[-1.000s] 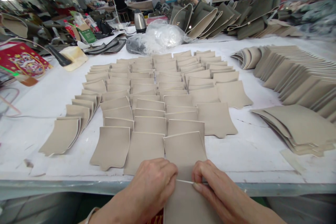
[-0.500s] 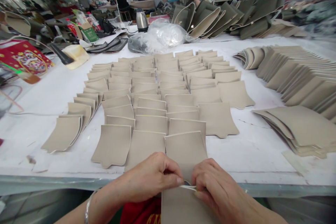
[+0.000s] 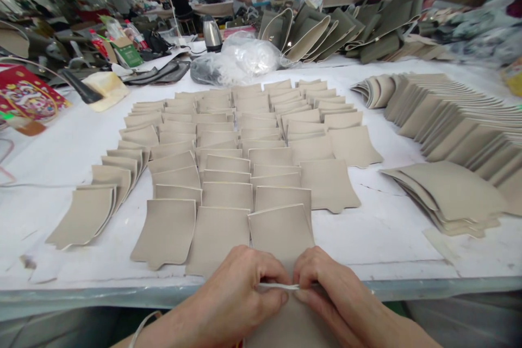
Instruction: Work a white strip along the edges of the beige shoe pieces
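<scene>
Both hands pinch the top edge of a beige leather-like panel [image 3: 291,318] at the front edge of the table. My left hand [image 3: 248,285] has its thumb in front and fingers behind the pale rim. Close beside it, my right hand [image 3: 326,285] grips the same edge in the same way. The panel hangs down toward my lap, its lower part out of frame. Just beyond my hands lie overlapping rows of similar beige panels [image 3: 281,228], several with a small tab on the near edge.
At the right stand a long leaning row of beige panels [image 3: 444,119] and a flat stack [image 3: 452,190]. Behind are a clear plastic bag [image 3: 248,57], a kettle [image 3: 212,33] and dark green folded pieces [image 3: 314,32]. A brush [image 3: 81,87] lies at left. People sit farther back.
The two hands have drawn closer together along the panel's edge, and its two rims, apart before, now lie pressed together. The whole view has shifted slightly, moving the table things left.
</scene>
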{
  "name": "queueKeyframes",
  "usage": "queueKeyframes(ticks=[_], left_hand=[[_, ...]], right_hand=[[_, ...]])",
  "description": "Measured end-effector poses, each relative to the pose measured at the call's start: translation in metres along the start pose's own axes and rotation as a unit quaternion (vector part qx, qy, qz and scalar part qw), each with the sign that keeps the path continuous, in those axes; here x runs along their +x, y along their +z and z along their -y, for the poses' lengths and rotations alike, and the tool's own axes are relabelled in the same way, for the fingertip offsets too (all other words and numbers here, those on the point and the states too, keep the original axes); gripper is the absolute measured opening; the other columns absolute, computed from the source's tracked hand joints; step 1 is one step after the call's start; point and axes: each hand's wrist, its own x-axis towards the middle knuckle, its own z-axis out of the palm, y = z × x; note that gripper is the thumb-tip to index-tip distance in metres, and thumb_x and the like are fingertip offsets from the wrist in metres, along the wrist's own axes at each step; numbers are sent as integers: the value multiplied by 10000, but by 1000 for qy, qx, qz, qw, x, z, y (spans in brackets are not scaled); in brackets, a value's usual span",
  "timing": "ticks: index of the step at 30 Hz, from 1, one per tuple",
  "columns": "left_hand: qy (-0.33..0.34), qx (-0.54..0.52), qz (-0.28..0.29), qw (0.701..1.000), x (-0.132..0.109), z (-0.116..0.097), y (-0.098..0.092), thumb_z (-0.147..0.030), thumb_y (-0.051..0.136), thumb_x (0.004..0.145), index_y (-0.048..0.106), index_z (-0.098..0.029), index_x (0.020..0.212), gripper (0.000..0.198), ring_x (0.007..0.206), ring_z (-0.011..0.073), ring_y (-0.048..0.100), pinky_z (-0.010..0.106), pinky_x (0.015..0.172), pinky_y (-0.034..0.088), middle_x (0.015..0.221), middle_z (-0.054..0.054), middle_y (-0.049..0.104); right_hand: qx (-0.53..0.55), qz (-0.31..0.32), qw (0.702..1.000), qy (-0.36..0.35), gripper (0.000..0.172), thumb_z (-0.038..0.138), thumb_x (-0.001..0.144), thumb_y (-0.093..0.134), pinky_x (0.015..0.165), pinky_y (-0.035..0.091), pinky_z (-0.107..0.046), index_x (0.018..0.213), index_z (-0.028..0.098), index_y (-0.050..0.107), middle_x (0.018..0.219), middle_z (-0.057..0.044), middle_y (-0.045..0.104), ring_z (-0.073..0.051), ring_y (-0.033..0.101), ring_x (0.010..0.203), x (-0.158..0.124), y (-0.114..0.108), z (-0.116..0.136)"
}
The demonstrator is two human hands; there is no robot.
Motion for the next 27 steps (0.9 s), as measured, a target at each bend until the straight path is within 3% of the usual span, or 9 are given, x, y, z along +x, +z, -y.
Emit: queueKeyframes(ticks=[5, 7, 10, 18, 23, 27], left_hand=[[18, 22, -8, 1000, -1, -6, -2, -123, 534, 740, 743, -180, 758, 217, 681, 111, 561, 193, 634, 354, 711, -27, 651], [22, 30, -8, 999, -1, -6, -2, -118, 544, 736, 729, -184, 744, 197, 672, 104, 557, 187, 630, 353, 698, -37, 642], [21, 66, -4, 998, 1, -5, -1, -132, 550, 758, 709, -192, 752, 170, 674, 102, 560, 188, 617, 345, 702, -42, 653], [49, 116, 26, 992, 4, -2, 3, -200, 529, 875, 658, -162, 669, 246, 602, 94, 520, 210, 573, 312, 626, -20, 592], [44, 90, 33, 994, 0, 8, 1, -219, 542, 890, 718, -164, 767, 221, 664, 112, 586, 200, 602, 336, 705, 5, 661], [16, 139, 44, 989, 4, -1, -2, -237, 549, 893, 715, -201, 821, 184, 665, 123, 587, 196, 597, 338, 733, 1, 685]], right_hand=[[65, 17, 993, 97, 203, 168, 903, 538, 810, 469, -298, 1098, 223, 544, 979, -31, 630, -190, 597, 915, 0, -7, 3], [64, 38, 993, 87, 78, 231, 936, 543, 787, 453, -301, 983, 220, 604, 916, -26, 638, -195, 595, 882, 1, -9, 2], [43, 25, 997, 58, 246, 331, 988, 505, 713, 429, -294, 803, 207, 611, 779, -16, 617, -188, 578, 776, 4, -10, 1], [13, 41, 999, 7, 415, 443, 1052, 393, 777, 384, -328, 807, 196, 620, 752, -4, 632, -171, 565, 761, 1, -15, -3], [16, 53, 998, 21, 466, 514, 1041, 373, 755, 372, -337, 809, 203, 631, 712, 8, 623, -163, 558, 708, -10, -25, -12], [19, 48, 998, 20, 486, 515, 1044, 360, 764, 363, -342, 775, 197, 612, 700, 11, 604, -159, 553, 696, -8, -27, -11]])
